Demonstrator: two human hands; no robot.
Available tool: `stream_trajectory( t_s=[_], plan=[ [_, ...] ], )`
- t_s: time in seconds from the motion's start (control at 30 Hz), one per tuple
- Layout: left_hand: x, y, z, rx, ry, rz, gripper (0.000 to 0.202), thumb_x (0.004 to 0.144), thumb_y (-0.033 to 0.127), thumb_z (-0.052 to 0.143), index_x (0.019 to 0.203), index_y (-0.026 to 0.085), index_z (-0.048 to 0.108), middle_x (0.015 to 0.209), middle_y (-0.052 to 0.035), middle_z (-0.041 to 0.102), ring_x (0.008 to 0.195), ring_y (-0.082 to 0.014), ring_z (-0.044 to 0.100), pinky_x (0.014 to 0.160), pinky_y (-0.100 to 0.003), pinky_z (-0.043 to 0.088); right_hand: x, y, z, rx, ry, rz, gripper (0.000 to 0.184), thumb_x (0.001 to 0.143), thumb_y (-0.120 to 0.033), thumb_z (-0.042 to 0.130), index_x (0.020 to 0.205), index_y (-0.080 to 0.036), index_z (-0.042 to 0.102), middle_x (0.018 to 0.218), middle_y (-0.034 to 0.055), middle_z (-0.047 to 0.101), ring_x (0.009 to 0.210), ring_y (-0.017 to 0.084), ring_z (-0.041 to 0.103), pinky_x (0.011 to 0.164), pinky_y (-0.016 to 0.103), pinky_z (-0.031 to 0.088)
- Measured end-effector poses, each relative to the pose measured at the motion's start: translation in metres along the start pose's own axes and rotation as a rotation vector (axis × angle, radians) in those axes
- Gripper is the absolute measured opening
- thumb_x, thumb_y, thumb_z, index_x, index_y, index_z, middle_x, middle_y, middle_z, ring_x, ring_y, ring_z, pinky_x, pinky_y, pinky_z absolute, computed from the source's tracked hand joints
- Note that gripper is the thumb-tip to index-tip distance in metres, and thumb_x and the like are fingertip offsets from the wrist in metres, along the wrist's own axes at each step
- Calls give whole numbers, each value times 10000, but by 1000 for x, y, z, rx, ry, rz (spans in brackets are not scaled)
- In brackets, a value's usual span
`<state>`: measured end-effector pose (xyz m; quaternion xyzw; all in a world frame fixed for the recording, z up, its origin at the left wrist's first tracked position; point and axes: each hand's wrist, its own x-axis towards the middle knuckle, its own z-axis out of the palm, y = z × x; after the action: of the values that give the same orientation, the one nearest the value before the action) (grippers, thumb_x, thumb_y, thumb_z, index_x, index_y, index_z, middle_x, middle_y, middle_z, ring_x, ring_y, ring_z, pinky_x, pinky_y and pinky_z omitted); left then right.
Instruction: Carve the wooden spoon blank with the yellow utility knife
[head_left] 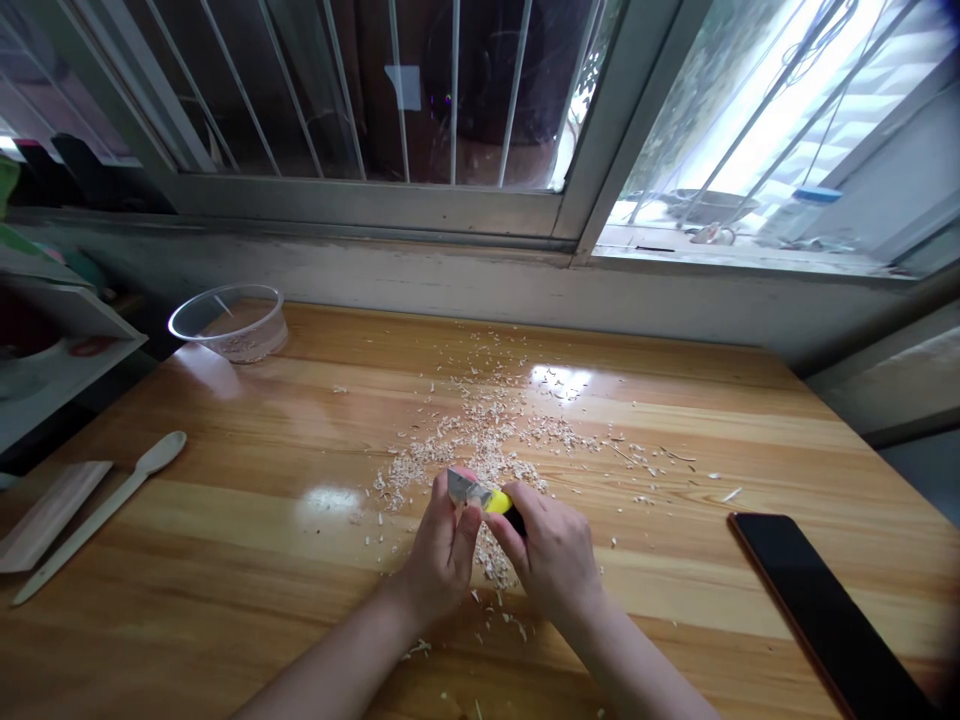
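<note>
A barred window stands at twelve o'clock beyond a wood-grained desk, where a person works a knife by bare hand. A dark-screened phone lies between three and four o'clock from the hands, and a clear plastic bowl sits at ten o'clock, near the desk's far left corner. At center, the right hand has its fingers wrapped around the knife's handle; the left hand is curled at the blade, its fingers bent (whether they grip a piece there cannot be told, as blade and thumb hide the spot). At nine o'clock lie a pale spoon, its broad end toward one-thirty, and, just beside it, a flat wooden strip. The knife, yellow and black in the handle, aims its blade toward ten o'clock. Fine pale shavings spread thickest at twelve o'clock, stray curls reaching three.
</note>
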<state>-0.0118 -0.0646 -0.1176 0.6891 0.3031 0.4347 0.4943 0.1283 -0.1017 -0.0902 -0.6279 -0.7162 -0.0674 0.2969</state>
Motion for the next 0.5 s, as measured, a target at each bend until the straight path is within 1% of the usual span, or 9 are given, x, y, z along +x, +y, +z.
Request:
stream_trajectory(
  t_s=[0.1, 0.23, 0.33, 0.5],
  plan=[
    [1, 2, -3, 50, -44, 28, 236, 961, 374, 271, 1120, 227, 363, 964, -50, 439, 887, -208, 447, 844, -352, 378, 1, 0, -1, 20, -33, -20, 527, 968, -523, 206, 690, -190, 504, 537, -5, 545, 452, 118, 503, 466, 224, 282],
    [2, 4, -6, 66, -93, 31, 264, 960, 389, 252, 1155, 232, 336, 1021, -64, 430, 920, -215, 436, 854, -367, 376, 3, -1, -3, 28, -61, -40, 531, 969, -526, 194, 689, -195, 499, 536, -8, 543, 457, 113, 496, 472, 218, 284],
    [3, 3, -6, 72, -95, 44, 280, 959, 403, 239, 1150, 226, 343, 1041, -78, 422, 933, -221, 432, 853, -383, 378, 3, -1, -4, 26, -56, -34, 528, 968, -527, 200, 681, -198, 497, 529, -8, 544, 452, 111, 491, 468, 214, 277],
    [3, 0, -4, 69, -62, 74, 270, 955, 416, 260, 1113, 229, 373, 1003, -64, 439, 903, -215, 437, 840, -378, 378, 2, 0, -2, 30, -53, -28, 538, 966, -533, 192, 681, -196, 499, 528, -5, 543, 452, 117, 501, 469, 219, 283]
  ],
)
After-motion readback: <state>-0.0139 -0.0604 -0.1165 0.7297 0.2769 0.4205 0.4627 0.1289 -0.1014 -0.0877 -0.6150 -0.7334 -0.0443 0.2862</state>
